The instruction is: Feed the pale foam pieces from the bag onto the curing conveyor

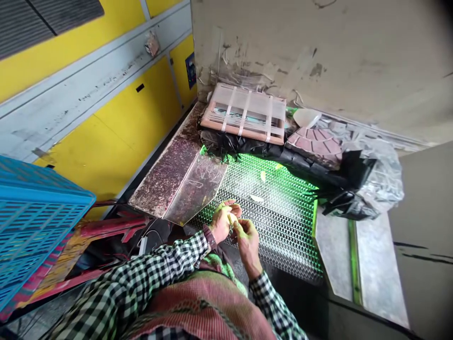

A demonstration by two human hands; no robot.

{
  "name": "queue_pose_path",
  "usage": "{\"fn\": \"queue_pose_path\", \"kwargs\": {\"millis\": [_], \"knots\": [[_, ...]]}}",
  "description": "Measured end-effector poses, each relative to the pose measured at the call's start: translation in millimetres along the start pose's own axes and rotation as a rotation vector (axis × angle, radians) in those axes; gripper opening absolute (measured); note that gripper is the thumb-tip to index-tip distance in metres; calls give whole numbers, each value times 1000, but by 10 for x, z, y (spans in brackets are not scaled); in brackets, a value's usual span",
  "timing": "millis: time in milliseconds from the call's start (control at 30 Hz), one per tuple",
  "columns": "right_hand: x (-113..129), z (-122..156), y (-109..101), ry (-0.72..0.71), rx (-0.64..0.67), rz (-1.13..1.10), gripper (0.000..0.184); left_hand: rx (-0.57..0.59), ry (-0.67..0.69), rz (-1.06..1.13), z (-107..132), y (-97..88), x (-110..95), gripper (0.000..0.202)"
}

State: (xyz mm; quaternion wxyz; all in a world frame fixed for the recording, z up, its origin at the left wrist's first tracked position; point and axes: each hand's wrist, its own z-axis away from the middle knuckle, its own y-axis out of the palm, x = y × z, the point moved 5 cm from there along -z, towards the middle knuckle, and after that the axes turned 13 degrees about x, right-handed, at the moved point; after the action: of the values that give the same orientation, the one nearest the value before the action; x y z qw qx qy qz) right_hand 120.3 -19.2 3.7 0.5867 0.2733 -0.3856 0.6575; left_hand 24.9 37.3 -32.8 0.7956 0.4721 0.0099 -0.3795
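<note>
My left hand (222,223) and my right hand (247,240) meet over the near edge of a metal mesh belt (283,222). A small pale-yellow piece (231,218) is pinched between them; its exact kind is too small to make out. My right thumb and forefinger close on its near end, while the left fingers curl around the other side. Farther up the belt lie a few similar flat yellowish pieces, one pale piece (257,198) closest to my hands. Green and white light falls on the mesh.
Metal side plates flank the belt, a stained left plate (194,184) and a pale right plate (378,255). Behind it, a taped frame (246,113) and black plastic (350,189) hang over the opening. A blue crate (42,212) stands left, beside a yellow machine (123,132).
</note>
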Motion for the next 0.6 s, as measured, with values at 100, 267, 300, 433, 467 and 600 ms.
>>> {"fn": "queue_pose_path", "kwargs": {"millis": [100,267,300,433,467,600], "knots": [[-70,-33,-192,27,-34,-64,44,-76,-2,-90,-29,-120,-20,26],[-90,-100,-433,88,-41,-150,52,96,-114,-307,7,-107,17,31],[-80,-113,-445,84,-28,-141,52,158,-123,-394,17,-68,28,30],[-78,-126,-457,47,-30,-125,54,187,-45,-684,14,18,44,14],[-95,-121,-458,44,-37,-129,54,163,-33,-702,4,22,56,11],[-170,-85,-491,25,-46,-67,51,74,-33,-708,-67,6,116,6]]}}
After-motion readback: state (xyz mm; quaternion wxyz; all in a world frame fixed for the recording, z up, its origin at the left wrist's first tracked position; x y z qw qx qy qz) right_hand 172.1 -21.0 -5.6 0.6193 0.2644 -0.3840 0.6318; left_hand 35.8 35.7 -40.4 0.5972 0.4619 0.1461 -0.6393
